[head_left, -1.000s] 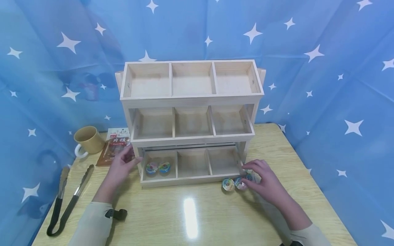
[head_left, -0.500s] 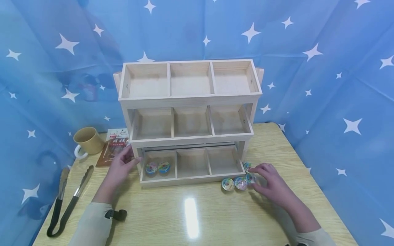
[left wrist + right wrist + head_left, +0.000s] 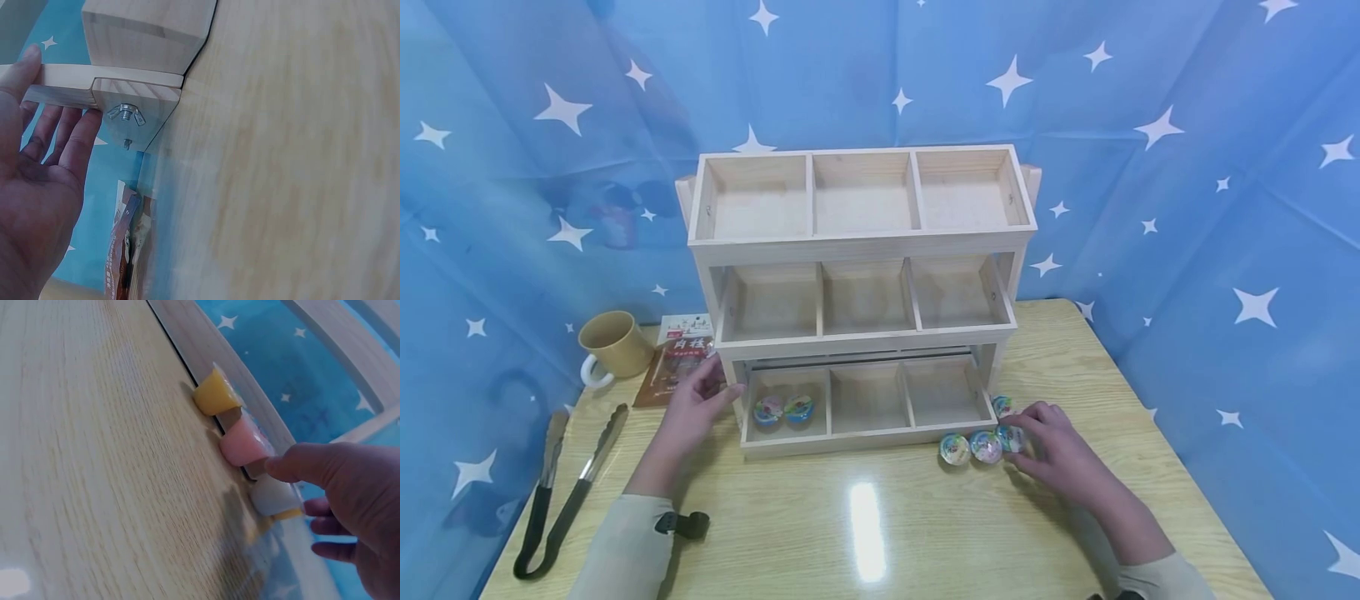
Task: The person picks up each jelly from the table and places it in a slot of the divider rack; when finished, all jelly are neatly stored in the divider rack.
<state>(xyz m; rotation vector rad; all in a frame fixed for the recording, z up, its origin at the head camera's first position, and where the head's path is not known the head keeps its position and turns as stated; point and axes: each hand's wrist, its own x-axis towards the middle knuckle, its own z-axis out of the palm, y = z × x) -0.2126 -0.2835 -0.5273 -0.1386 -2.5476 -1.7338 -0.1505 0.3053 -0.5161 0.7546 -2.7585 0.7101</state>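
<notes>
My left hand holds the left leg of a pale wooden three-tier shelf; in the left wrist view, thumb and fingers lie on opposite sides of the wooden bar. At the shelf's lower right corner, my right hand has thumb and fingers around a white jelly cup standing on the table. Beside it stand a pink jelly cup and a yellow jelly cup. Another jelly cup is just behind. Two jelly cups lie in the bottom tier's left compartment.
Metal tongs with black handles lie at the table's left. A tan mug and a brown packet stand behind them. A blue star-patterned cloth hangs around the table.
My right hand first draws back to the right, uncovering the cups by the shelf corner, then closes slightly around the white one. The left hand keeps its place on the shelf leg.
</notes>
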